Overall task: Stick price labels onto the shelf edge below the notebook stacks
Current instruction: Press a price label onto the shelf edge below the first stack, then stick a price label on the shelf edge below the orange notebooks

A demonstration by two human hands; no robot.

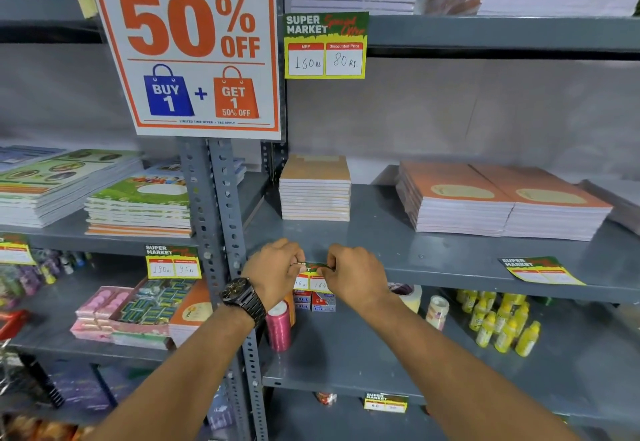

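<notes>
While the grey shelf carries three notebook stacks on this bay, one small to the left and two side by side to the right, both hands work at its near edge. The left hand and right hand each pinch a top corner of one price label with closed fingers, holding it against the edge. Another label lies flat far right.
</notes>
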